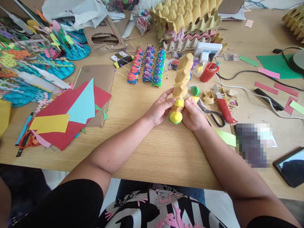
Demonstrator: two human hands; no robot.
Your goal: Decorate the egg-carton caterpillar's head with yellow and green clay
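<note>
A tan egg-carton strip (pixel 180 76) is held up over the middle of the table, its near end covered in yellow with green along the bottom edge. A yellow band (pixel 179 103) crosses it just above that end. My left hand (pixel 159 109) grips the strip from the left, thumb by the band. From the right, my right hand (pixel 193 114) holds the same strip, its thumb near the band's other end. A small yellow piece (pixel 195 98) and a green lump (pixel 195 91) show beside my right hand. Black scissors (pixel 215 116) lie right of it.
Three painted egg-carton strips (pixel 147 65) stand behind the hands, pins sticking out. Stacked egg trays (pixel 187 19) and a power strip (pixel 208 49) are farther back. Right are a red cup (pixel 209 72), a red-handled knife (pixel 224 107) and a phone (pixel 291 167); left, coloured sheets (pixel 54 104).
</note>
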